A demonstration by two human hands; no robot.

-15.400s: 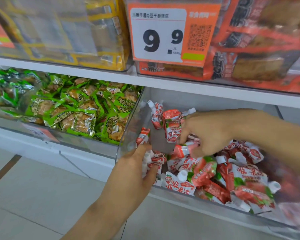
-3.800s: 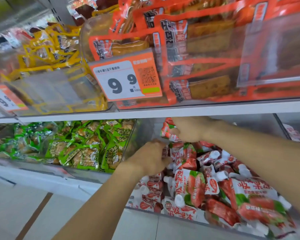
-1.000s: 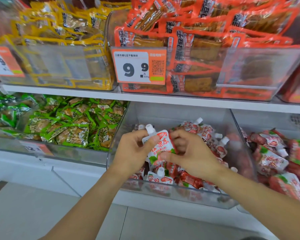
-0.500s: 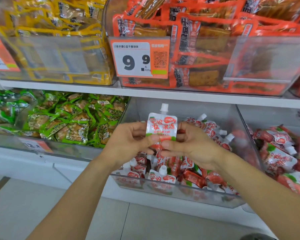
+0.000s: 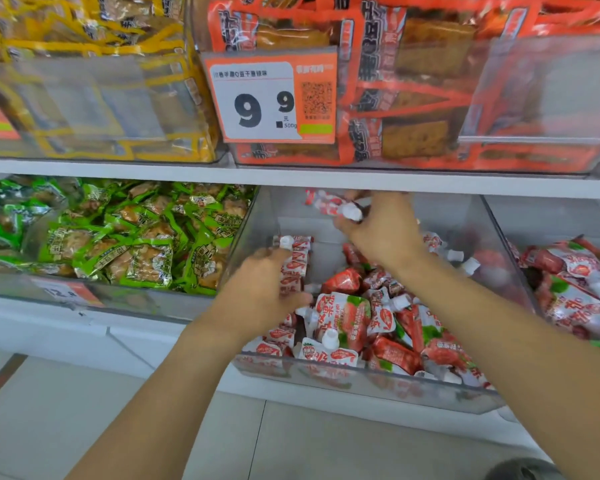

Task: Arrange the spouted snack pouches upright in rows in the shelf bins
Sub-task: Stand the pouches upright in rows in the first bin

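Right grip (image 5: 378,233) clutches a spouted pouch (image 5: 333,206) near the upper middle of the frame, at the back of the clear bin (image 5: 361,386), the white cap pointing toward the camera. Left grip (image 5: 260,296), at the frame's centre, has its fingers curled around a row of upright pouches (image 5: 293,261) standing along the bin's left wall. Loose red-and-white pouches (image 5: 378,327) lie jumbled across the bin's floor, lower right of centre. Green snack packets (image 5: 125,237) fill the neighbouring bin at left. An orange price tag (image 5: 271,98) hangs above.
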